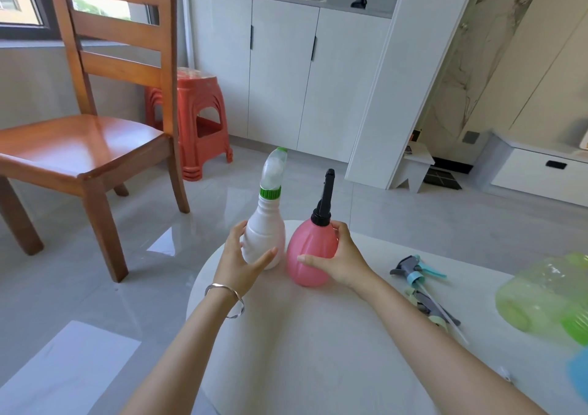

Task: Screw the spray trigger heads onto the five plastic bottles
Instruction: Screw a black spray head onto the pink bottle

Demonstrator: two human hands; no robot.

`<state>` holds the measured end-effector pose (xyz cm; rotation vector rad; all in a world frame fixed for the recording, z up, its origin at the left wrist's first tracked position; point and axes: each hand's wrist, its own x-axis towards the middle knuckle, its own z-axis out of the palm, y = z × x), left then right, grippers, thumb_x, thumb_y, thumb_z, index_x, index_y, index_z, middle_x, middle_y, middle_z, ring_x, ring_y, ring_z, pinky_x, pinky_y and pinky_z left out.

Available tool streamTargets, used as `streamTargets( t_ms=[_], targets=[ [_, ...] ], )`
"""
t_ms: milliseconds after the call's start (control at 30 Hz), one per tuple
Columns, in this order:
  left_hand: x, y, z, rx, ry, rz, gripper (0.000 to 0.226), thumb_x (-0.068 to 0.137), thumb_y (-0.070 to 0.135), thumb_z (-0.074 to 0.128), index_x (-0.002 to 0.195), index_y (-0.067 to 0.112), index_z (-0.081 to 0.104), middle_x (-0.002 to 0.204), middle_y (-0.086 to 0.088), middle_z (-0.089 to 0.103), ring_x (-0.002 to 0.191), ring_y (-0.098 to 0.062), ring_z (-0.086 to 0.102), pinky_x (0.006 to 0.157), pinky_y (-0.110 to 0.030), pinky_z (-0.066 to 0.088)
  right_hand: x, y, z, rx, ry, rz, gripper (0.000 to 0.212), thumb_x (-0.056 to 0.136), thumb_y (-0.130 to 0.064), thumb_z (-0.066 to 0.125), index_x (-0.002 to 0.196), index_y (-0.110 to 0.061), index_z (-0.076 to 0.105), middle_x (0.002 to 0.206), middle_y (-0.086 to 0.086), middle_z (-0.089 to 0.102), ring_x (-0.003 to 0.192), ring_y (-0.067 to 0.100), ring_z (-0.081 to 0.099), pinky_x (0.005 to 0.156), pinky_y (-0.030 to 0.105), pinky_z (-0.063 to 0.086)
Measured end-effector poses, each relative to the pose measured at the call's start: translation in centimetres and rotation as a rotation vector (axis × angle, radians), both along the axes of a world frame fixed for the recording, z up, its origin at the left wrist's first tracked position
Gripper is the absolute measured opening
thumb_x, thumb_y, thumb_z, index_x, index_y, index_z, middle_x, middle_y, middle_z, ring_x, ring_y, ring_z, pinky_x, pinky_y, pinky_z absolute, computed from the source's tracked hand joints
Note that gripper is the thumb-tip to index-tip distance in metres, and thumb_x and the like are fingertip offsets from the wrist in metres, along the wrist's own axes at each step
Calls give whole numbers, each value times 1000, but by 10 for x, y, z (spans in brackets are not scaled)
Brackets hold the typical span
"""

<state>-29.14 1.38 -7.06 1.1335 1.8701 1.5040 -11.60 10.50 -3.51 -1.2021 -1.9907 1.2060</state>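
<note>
Both forearms extend from the bottom edge over the white tabletop [318, 335], the left wrist carrying a silver bangle [226, 300]. Left hand [237, 263] is spread wide around the lower body of the white bottle [265, 236], thumb at the front and fingers at the far left side; whether it presses the bottle cannot be told. White bottle stands upright near the tabletop's far edge, fitted with a white trigger head on a green collar [270, 192]. Right hand [340, 260] is wrapped on the right side of the pink bottle [310, 252], thumb across the front, fingers behind near the neck. Pink bottle stands just beside the white one, leaning slightly, with a black trigger head [325, 198] seated on its neck. 2 loose trigger heads [423, 287] with dip tubes lie flat on the tabletop to the right, well apart from both hands. Translucent green bottle [544, 297] lies blurred at the right edge, with a blue object [579, 375] below it, unidentifiable. Wooden chair [86, 147] and red plastic stool [200, 122] stand on the tiled floor beyond.
</note>
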Motion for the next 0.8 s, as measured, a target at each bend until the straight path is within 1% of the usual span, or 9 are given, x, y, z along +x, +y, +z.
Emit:
streamTargets(
  t_ms=[133,233,367,533,600,700,800],
  targets=[
    [0,2,-1,-2,7,14,68,79,24,73,135,22,36,134,2,46,121,-22,45,101,-44,42,-4,0,-1,7,2,8,83,66,-30,83,130,-26,30,125,-6,44,115,17,49,97,32,43],
    [0,3,-2,-10,15,8,67,79,25,72,135,23,35,135,1,47,121,-22,45,101,-43,42,-5,1,-2,11,7,6,83,67,-30,83,130,-26,30,123,-7,43,113,15,48,93,28,42],
    [0,3,-2,-21,23,12,68,79,26,72,136,23,34,135,0,48,121,-22,45,101,-46,42,-5,2,-3,12,9,4,84,66,-31,83,131,-27,29,122,-8,43,112,15,49,91,27,41],
    [0,4,-2,-28,30,10,68,80,27,71,136,24,34,133,0,50,123,-22,46,100,-43,43,-6,1,-4,12,21,4,82,68,-30,82,130,-28,29,122,-9,42,111,14,47,91,26,39],
    [0,3,-1,-43,45,8,70,81,29,70,139,24,32,135,0,50,125,-22,45,100,-41,43,-6,1,-5,11,20,1,82,69,-31,81,131,-27,28,123,-9,41,111,14,46,90,25,39],
    [2,-1,1,-62,71,10,78,80,32,70,144,21,26,144,0,43,132,-21,40,102,-36,39,-3,-1,-7,7,29,5,87,69,-33,81,135,-27,25,130,-7,39,118,14,44,94,25,37],
    [5,-5,8,-71,101,40,85,79,36,71,147,17,22,151,-4,32,136,-22,35,109,-42,36,2,-5,-7,9,63,5,94,69,-36,80,140,-27,21,145,-7,30,132,11,32,103,26,31]
  ],
)
